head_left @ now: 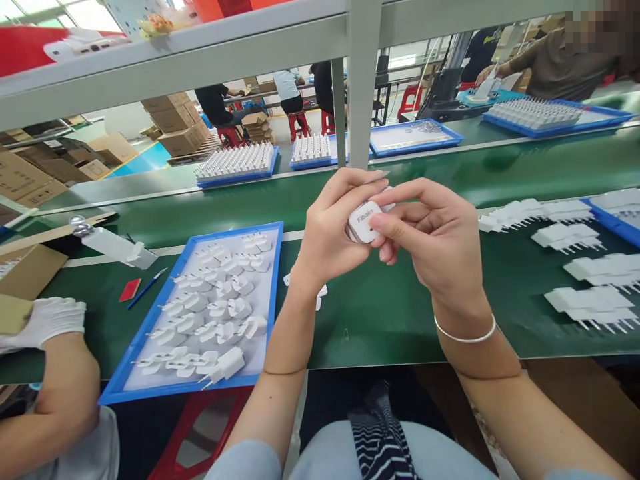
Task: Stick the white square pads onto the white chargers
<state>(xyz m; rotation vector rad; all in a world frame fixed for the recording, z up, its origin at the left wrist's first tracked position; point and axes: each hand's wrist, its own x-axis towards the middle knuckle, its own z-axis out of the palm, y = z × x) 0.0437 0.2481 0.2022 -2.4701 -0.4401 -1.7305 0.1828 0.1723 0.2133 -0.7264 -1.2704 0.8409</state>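
Bench point(380, 327), one long green one, runs basically the full width here. One upright post point(364, 87) rises beyond the near tray point(235, 233) and off to its right. That near tray (just the one on this side at left, blue rim, white inside) is my landmark. It's got a bunch of small white parts point(220, 307) in it, overlapping too much for me to count, plus one boxier pronged piece point(229, 365) at its near right corner.

Beyond the tray I get at least four more blue-rimmed ones, e.g. this flat tray point(425, 148) to the right of the post. Way over to the right of the near tray there's a batch of white pronged blocks point(590, 307), roughly four staggered rows.

Hands: two of the wearer's, both right of the tray and above the bench. Left hand point(333, 220) is curled around one white adapter, and right hand point(437, 233) has it pinched, thumb on the front. One co-worker's gloved hand point(50, 323) is left of the tray; can't tell its grip.

Smaller stuff: one blue pen point(147, 289) just left of the tray, one bangle point(465, 338) on the right wrist, the white adapter point(361, 227) itself (grey lettering on its face), and one red card point(131, 290) left of the tray, near the pen.
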